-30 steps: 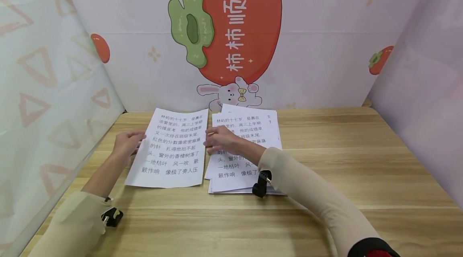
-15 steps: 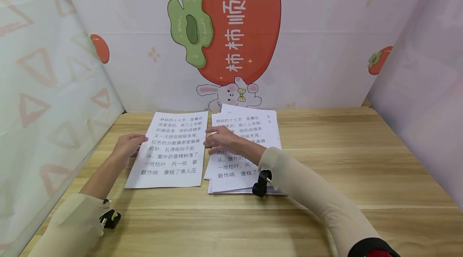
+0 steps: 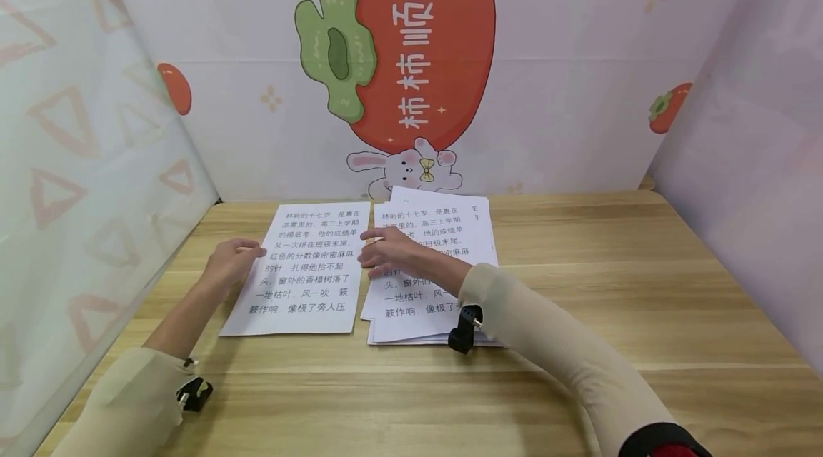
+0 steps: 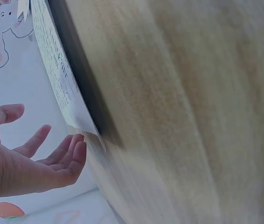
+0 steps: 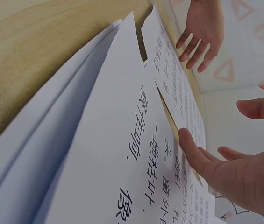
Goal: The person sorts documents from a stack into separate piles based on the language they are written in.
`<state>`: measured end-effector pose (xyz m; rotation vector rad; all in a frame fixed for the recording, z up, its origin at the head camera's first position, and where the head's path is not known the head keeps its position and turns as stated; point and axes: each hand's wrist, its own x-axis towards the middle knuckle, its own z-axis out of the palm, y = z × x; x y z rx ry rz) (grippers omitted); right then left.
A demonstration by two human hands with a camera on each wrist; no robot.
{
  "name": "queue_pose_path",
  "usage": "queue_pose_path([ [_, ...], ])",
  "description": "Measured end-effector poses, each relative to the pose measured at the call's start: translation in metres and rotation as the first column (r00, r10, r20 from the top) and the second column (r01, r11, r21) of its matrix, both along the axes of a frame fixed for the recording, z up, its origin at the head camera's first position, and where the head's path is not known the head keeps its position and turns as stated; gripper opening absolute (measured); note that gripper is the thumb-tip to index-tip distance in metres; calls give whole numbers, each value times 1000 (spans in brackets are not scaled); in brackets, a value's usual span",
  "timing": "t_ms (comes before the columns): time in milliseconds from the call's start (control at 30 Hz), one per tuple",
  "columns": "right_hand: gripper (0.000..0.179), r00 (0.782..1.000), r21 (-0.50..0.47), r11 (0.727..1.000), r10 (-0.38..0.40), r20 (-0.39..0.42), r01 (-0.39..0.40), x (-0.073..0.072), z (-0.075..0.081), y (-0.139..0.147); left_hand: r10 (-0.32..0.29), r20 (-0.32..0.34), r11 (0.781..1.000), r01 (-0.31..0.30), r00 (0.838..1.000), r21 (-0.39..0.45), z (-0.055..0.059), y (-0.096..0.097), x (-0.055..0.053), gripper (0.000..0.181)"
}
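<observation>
Printed sheet [image 3: 307, 275] lay on the wood-grain table [image 3: 302, 400], just left of the paper stack [image 3: 418, 330], long axis running near to far, far end leaning slightly right. Text faced the person upright: first line 林屿的十七岁 是裹在, last line ending 旁人压. Stack's top page carried the same first line. Neither hand gripped: left hand [image 3: 231, 261] had relaxed fingers at the sheet's left edge, thumb clear; contact looked likely, wrist view murky. Right hand [image 3: 390, 250] reached across the stack, index tip by the sheet's right edge, thumb apart. Backdrop persimmon [image 3: 450, 28] read 柿柿顺利, sideways.
</observation>
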<state>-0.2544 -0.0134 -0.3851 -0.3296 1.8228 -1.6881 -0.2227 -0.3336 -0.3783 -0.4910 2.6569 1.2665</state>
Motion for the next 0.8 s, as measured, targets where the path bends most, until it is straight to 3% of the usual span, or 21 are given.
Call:
queue_pose_path([
  [200, 65, 999, 5, 1000, 4, -38, -4, 3, 1, 2, -29, -53, 998, 27, 998, -52, 2, 6, 1, 56],
  [367, 60, 997, 24, 1000, 7, -82, -5, 5, 7, 13, -61, -101, 997, 56, 993, -59, 10, 24, 2, 54],
  [500, 52, 995, 42, 999, 6, -96, -2, 5, 10, 31, -118, -138, 993, 112, 983, -47, 13, 39, 0, 53],
  [800, 46, 988, 103, 993, -34, -150, 50, 9, 18, 77, -231, -172, 962, 251, 958, 107, 14, 74, -4, 49],
])
